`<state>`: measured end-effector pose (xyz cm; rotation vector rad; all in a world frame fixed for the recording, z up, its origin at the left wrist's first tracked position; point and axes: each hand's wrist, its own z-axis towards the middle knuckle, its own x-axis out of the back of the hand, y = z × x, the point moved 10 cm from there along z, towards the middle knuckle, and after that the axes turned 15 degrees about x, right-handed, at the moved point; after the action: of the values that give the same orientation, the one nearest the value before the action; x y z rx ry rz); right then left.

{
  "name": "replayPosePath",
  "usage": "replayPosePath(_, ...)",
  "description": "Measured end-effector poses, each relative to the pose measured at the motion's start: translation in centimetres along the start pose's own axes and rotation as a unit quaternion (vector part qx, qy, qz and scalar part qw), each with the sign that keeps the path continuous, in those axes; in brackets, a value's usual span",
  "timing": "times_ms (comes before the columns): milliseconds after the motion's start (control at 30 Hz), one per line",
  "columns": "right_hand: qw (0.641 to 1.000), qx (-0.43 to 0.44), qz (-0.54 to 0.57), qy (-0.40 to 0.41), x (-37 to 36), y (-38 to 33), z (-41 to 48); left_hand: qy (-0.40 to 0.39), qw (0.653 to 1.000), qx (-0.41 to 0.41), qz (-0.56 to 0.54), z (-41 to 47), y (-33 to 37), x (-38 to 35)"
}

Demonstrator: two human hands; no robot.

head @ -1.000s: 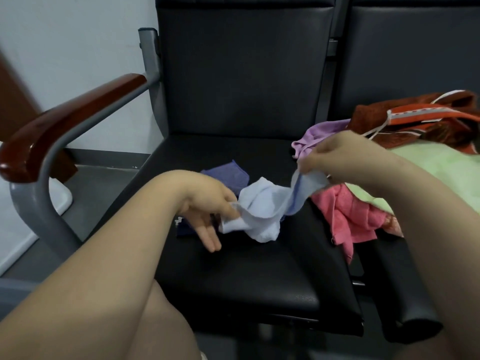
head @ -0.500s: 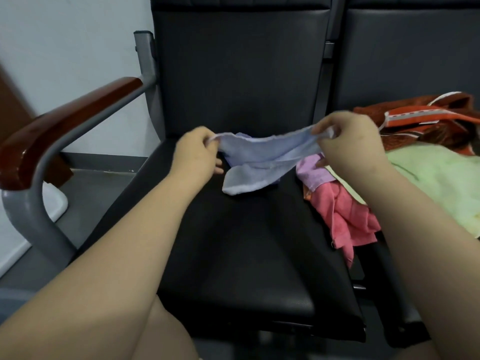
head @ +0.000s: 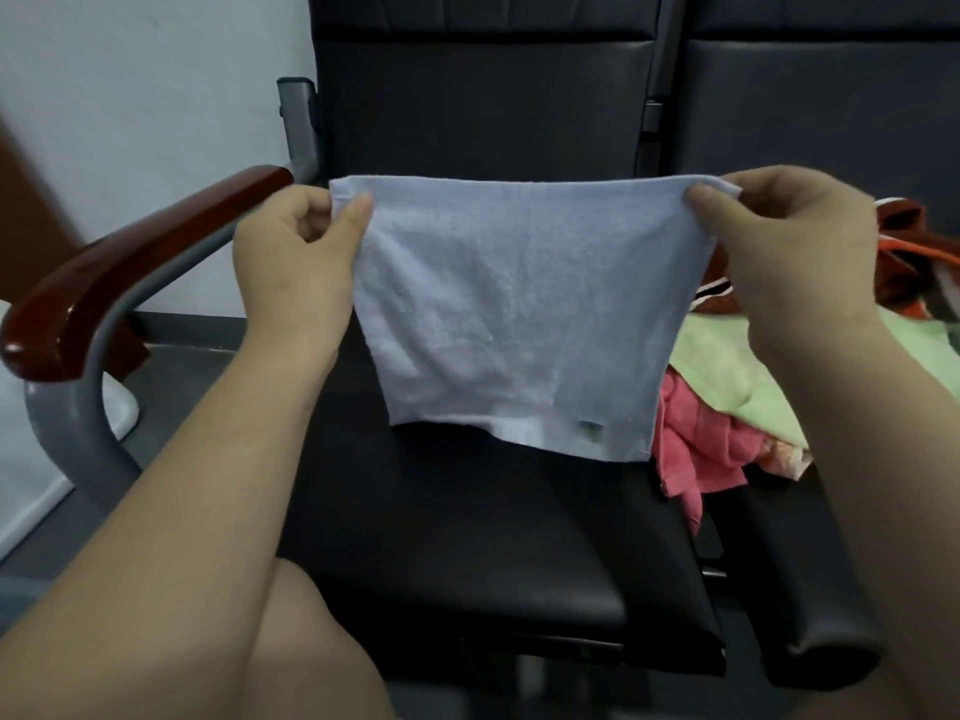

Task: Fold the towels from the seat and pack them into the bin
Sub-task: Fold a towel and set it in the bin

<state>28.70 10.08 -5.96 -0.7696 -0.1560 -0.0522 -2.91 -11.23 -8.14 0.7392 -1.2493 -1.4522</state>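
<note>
Black seat is filling centre frame, with grey wall upper left and a wooden armrest at left. Both hands are holding a pale blue towel spread open in the air above the seat, mid frame. Left hand is pinching the top left corner and right hand the top right. Thumbs are on the near face, other fingers curling behind the cloth. The top edge is pulling taut and roughly level. The bottom edge is hanging free, lower at the right, and seemingly clear of the seat. This reads as the spread-out before the first fold. The other towels are lying heaped at right of frame: pink, green, and a brown-orange one behind. The bin is not showing anywhere. The next move is likely calling for bringing the two corners together for a half fold, or lowering the towel onto the bare seat and folding there, keeping both pinches firm so the edges line up. The task looks to be early, with the heap unfolded.
</note>
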Motion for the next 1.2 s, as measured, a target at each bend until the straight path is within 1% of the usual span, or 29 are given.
replayPosePath(100,1.0,-0.012,-0.001,-0.012,-0.4,0.7,-0.1,0.002,0.999,-0.017,0.028,0.0,0.1,0.0)
replayPosePath(167,0.998,-0.038,0.035,-0.028,-1.4,1.6,-0.3,-0.011,1.0,-0.005,0.025,0.1,-0.3,-0.5)
replayPosePath(233,0.993,-0.064,0.096,-0.029,-2.4,2.4,-0.4,-0.037,0.999,0.018,-0.008,0.4,-0.9,-1.2)
replayPosePath(300,0.988,-0.06,0.144,-0.021,-3.0,2.5,0.0,-0.058,0.995,0.024,-0.072,0.7,-0.9,-1.6)
replayPosePath(333,0.984,-0.051,0.169,-0.015,-3.2,2.2,0.4,-0.065,0.992,0.013,-0.109,0.8,-0.3,-1.6)
replayPosePath(400,0.97,-0.035,0.24,-0.007,-3.4,1.3,1.2,-0.068,0.984,-0.043,-0.161,0.5,1.6,-0.8)
replayPosePath(467,0.947,-0.025,0.32,-0.023,-3.7,0.4,1.8,-0.062,0.977,-0.116,-0.165,-0.1,3.4,0.3)
replayPosePath(500,0.937,-0.034,0.346,-0.045,-4.0,0.1,1.8,-0.057,0.979,-0.133,-0.141,-0.3,3.7,0.6)
replayPosePath(567,0.93,-0.081,0.337,-0.125,-4.8,0.4,1.2,-0.049,0.991,-0.113,-0.048,-0.1,3.0,0.6)
replayPosePath(633,0.921,-0.145,0.274,-0.235,-5.6,1.4,-0.5,-0.063,0.995,-0.05,0.062,0.4,0.9,0.0)
replayPosePath(667,0.909,-0.174,0.237,-0.295,-5.8,1.9,-1.8,-0.078,0.991,-0.019,0.105,0.6,-0.2,-0.2)
replayPosePath(733,0.87,-0.21,0.153,-0.418,-6.3,2.7,-4.8,-0.115,0.98,0.035,0.157,0.7,-2.1,-0.7)
replayPosePath(767,0.845,-0.219,0.119,-0.473,-6.5,2.9,-6.3,-0.137,0.976,0.066,0.158,0.7,-2.8,-0.7)
replayPosePath(833,0.794,-0.233,0.082,-0.556,-6.7,2.9,-9.0,-0.203,0.962,0.144,0.116,0.0,-4.2,-1.2)
replayPosePath(867,0.77,-0.238,0.068,-0.587,-6.8,2.9,-10.2,-0.249,0.946,0.18,0.107,-0.5,-5.2,-1.8)
replayPosePath(900,0.748,-0.243,0.051,-0.615,-6.7,3.0,-11.2,-0.304,0.921,0.204,0.129,-1.5,-6.1,-2.6)
replayPosePath(933,0.726,-0.247,0.033,-0.641,-6.5,3.2,-12.1,-0.36,0.887,0.215,0.193,-2.7,-7.1,-3.3)
replayPosePath(1000,0.682,-0.255,0.003,-0.686,-6.0,3.4,-13.8,-0.463,0.787,0.225,0.341,-5.7,-9.3,-4.1)
replayPosePath(1033,0.662,-0.257,-0.013,-0.704,-5.7,3.5,-14.4,-0.501,0.736,0.242,0.384,-7.1,-10.1,-3.9)
replayPosePath(1067,0.646,-0.258,-0.032,-0.718,-5.3,3.6,-14.8,-0.528,0.696,0.266,0.407,-8.2,-10.7,-3.5)
replayPosePath(1100,0.634,-0.26,-0.05,-0.726,-4.9,3.7,-15.1,-0.543,0.67,0.284,0.419,-8.8,-11.2,-3.1)
replayPosePath(1133,0.629,-0.262,-0.065,-0.73,-4.5,3.9,-15.2,-0.547,0.657,0.297,0.425,-9.1,-11.4,-2.8)
replayPosePath(1200,0.636,-0.263,-0.09,-0.72,-4.2,4.5,-15.1,-0.546,0.652,0.307,0.427,-9.1,-11.6,-2.3)
